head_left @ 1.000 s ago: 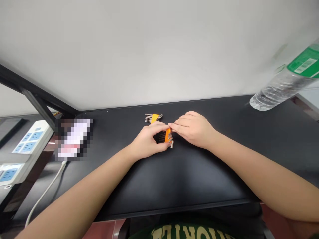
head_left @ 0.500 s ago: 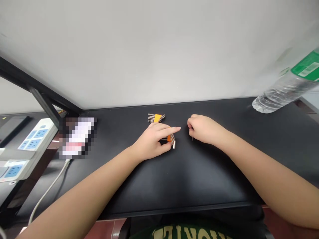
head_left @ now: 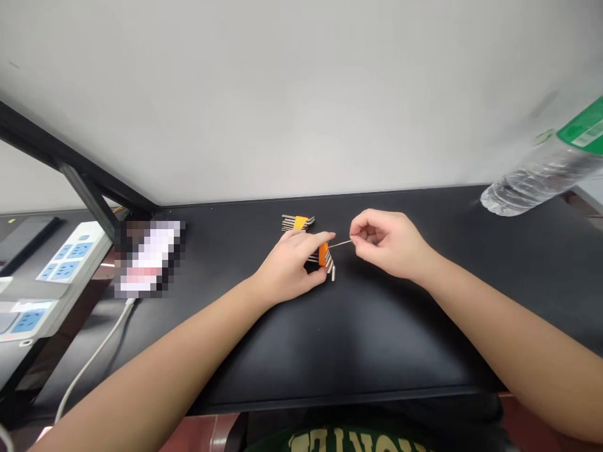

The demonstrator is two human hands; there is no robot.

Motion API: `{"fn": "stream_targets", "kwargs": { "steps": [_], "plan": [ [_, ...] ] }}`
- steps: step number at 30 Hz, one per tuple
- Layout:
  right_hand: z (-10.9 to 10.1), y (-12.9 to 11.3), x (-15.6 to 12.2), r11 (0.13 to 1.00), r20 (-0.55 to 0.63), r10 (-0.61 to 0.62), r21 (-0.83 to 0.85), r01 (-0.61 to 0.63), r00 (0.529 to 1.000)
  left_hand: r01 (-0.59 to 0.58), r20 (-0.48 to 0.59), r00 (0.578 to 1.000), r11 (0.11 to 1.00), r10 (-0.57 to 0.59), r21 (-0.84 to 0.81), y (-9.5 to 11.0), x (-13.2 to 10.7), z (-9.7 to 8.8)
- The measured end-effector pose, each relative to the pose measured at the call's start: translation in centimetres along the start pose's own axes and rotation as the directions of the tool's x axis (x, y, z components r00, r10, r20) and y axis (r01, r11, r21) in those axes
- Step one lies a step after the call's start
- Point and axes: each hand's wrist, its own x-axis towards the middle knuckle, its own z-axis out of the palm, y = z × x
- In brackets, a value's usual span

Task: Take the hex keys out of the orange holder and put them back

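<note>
- Left hand (head_left: pixel 292 267): fingers clasp the holder (head_left: pixel 323 255), likely light, stiff.
- Right hand (head_left: pixel 393 243), at its three o'clock: fingers pinch the key (head_left: pixel 340 243), probably slick, best held by its end.

Apparently an office: black desk (head_left: pixel 358 339), pale wall (head_left: pixel 301 94) (power strip (head_left: pixel 73 267) alongside).

Frame centre: orange holder (head_left: pixel 323 255), silver-grey hex keys (head_left: pixel 329 262); yellow holder (head_left: pixel 300 223) above. Tabletop (head_left: pixel 353 339) black, wall (head_left: pixel 301 107) pale grey. Far left: white power strip (head_left: pixel 70 289), light-blue socket panels (head_left: pixel 66 270). Right edge: clear bottle (head_left: pixel 530 185), green label (head_left: pixel 581 129) with white patch (head_left: pixel 590 135). Bottom centre: dark green shirt (head_left: pixel 277 441), cream lettering (head_left: pixel 338 441).
</note>
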Motion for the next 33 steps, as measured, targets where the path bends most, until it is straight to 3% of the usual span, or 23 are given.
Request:
{"fn": "stream_targets", "kwargs": {
  "steps": [8,14,23,33],
  "plan": [
    [0.4,-0.4,-0.2,0.932,-0.109,-0.298,-0.248,0.264,0.948,0.015,-0.005,1.000,1.000,-0.015,-0.003,0.1,0.0,0.2],
    [1.1,0.0,-0.4,0.796,-0.048,-0.470,-0.454,0.400,0.881,-0.006,-0.010,1.000,1.000,0.006,0.000,0.1,0.0,0.2],
    [1.0,0.4,-0.8,0.685,0.035,-0.569,-0.532,0.497,0.822,-0.017,-0.011,1.000,1.000,0.017,-0.015,-0.1,0.0,0.2],
    [0.9,0.0,-0.9,0.649,0.091,-0.588,-0.540,0.536,0.804,-0.048,-0.009,0.999,0.999,0.047,-0.022,0.0,0.1,0.1]
  ]
}}
